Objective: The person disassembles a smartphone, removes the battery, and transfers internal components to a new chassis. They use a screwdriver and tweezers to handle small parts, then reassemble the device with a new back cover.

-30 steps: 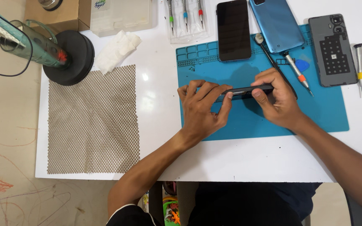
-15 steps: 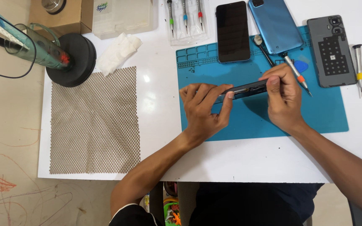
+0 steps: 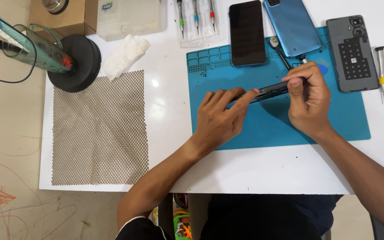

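Fingers (image 3: 241,98) of our left hand (image 3: 218,120) pinch one end of the phone (image 3: 270,90), held on edge above the blue mat (image 3: 263,129); our right hand (image 3: 310,104) closes on the other end, thumb pressed to its side. A blue back cover (image 3: 292,24), a grey inner panel (image 3: 352,53) and a black screen (image 3: 246,32) already lie apart on the counter (image 3: 170,102), so we judge disassembly well along, with this frame yet to be worked.

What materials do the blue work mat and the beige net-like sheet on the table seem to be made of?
Blue work mat: probably silicone or rubber; matte surface, moulded compartments along its top edge. Beige net-like sheet: likely soft foam or rubbery anti-slip mesh; open grid of small holes, lying flat with slightly uneven edges.
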